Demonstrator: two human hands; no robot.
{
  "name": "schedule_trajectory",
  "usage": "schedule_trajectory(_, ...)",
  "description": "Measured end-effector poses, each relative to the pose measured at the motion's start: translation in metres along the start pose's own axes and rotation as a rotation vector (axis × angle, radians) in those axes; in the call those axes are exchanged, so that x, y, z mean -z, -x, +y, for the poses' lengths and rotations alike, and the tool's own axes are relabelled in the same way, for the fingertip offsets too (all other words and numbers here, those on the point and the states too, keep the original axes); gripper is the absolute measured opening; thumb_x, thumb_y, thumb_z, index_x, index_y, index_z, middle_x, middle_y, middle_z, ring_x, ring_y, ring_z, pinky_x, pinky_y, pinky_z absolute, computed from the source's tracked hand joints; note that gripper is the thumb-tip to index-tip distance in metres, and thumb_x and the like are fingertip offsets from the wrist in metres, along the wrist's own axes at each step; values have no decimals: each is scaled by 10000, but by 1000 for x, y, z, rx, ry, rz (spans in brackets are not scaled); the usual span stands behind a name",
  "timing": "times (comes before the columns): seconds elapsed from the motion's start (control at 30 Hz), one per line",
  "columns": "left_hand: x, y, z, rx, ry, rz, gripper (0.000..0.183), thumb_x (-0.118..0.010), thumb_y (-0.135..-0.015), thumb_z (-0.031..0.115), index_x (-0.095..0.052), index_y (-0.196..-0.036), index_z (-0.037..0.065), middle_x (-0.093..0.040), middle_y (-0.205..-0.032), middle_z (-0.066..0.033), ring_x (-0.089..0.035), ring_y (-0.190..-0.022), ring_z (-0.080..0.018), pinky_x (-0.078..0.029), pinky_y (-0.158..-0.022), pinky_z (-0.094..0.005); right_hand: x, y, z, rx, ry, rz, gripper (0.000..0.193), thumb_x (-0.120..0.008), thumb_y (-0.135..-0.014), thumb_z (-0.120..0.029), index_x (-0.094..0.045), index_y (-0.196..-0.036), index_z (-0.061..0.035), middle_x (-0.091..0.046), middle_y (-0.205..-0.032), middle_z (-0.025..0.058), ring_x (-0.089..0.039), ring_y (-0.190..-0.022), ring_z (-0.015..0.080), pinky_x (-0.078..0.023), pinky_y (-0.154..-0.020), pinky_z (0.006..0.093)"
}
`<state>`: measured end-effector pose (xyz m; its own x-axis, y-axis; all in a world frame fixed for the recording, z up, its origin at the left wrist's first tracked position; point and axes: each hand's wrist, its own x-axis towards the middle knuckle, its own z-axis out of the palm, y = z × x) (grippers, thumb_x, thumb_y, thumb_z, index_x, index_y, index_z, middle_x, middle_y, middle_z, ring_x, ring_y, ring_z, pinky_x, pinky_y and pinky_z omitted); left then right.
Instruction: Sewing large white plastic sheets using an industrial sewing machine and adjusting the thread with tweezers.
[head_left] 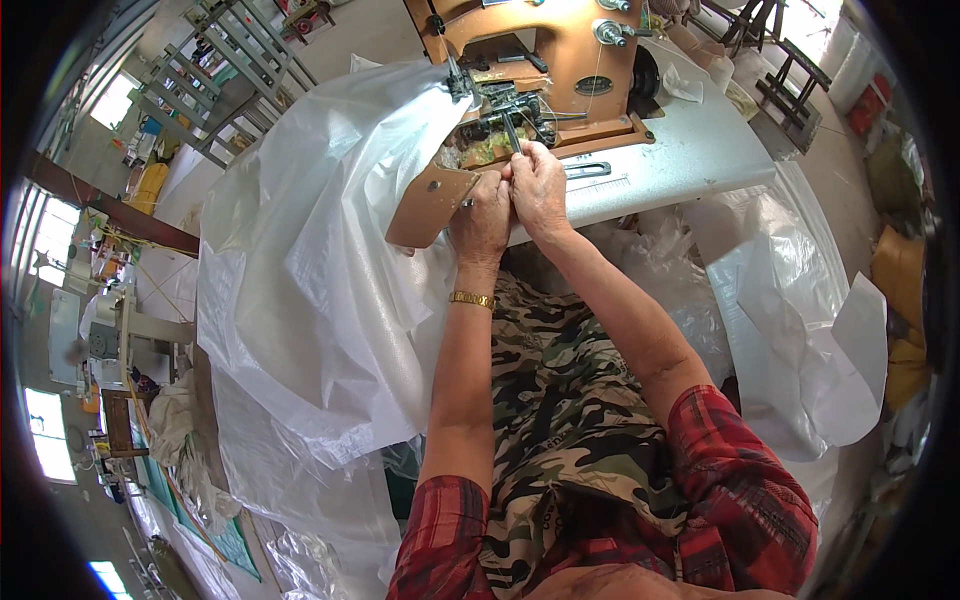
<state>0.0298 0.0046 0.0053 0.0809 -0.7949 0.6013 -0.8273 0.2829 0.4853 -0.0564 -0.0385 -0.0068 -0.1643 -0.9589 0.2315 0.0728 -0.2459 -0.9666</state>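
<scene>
A brown industrial sewing machine (580, 90) stands in front of me, its lower mechanism (515, 110) exposed, with lint around it. My right hand (540, 190) is closed around a slim dark tool (511, 132), whose tip points up into the mechanism; I cannot tell its exact kind. My left hand (482, 215) is closed, touching the right fingers. What it holds, if anything, is hidden. Beside it hangs a brown cover plate (432, 205), swung out from the machine. White plastic sheeting (310, 270) drapes from under the needle area down to my left.
The pale metal machine table (690, 165) extends right of my hands. More white sheeting (800, 340) hangs at the right, with clear plastic (660, 260) below the table. A grey metal rack (215, 90) stands at the far left, a dark stand (792, 90) at the far right.
</scene>
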Motion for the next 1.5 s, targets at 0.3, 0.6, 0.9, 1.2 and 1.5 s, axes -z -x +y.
schedule_trajectory(0.3,-10,0,-8,-50,-40,108,174,-639,-848,199,-626,-724,77,-640,-703,-112,-633,-712,-306,-492,-682,-422,6,6,-4,6,-59,36,182,-471,-951,-53,-570,-1068,45,-583,-717,14,-483,-537,36,-397,-470,192)
schedule_trajectory(0.6,-3,-1,-3,-26,-32,37,169,-582,-883,153,-649,-815,14,-681,-851,-141,-649,-814,-316,-486,-765,-396,3,-3,-3,-66,-89,44,216,-481,-913,-67,-595,-1054,51,-649,-714,74,-601,-623,132,-497,-594,294)
schedule_trajectory(0.9,-3,1,-5,-12,-57,2,177,-584,-901,174,-653,-854,18,-684,-897,-143,-648,-851,-310,-487,-775,-399,-1,-8,2,-65,-62,31,246,-478,-897,-70,-591,-1073,60,-653,-738,87,-620,-662,144,-510,-626,302)
schedule_trajectory(1.2,-1,-1,-2,-13,-26,8,164,-588,-894,153,-676,-923,17,-684,-919,-156,-650,-872,-320,-495,-793,-401,-1,-11,-1,-62,9,3,258,-481,-893,-71,-592,-1089,54,-664,-729,103,-640,-675,163,-514,-654,315)
schedule_trajectory(1.5,3,-1,3,8,-34,-40,168,-594,-896,162,-677,-904,16,-680,-918,-155,-647,-866,-322,-494,-799,-395,0,-11,-6,-2,77,-13,253,-497,-922,-48,-568,-1140,58,-612,-736,39,-557,-658,81,-476,-598,245)
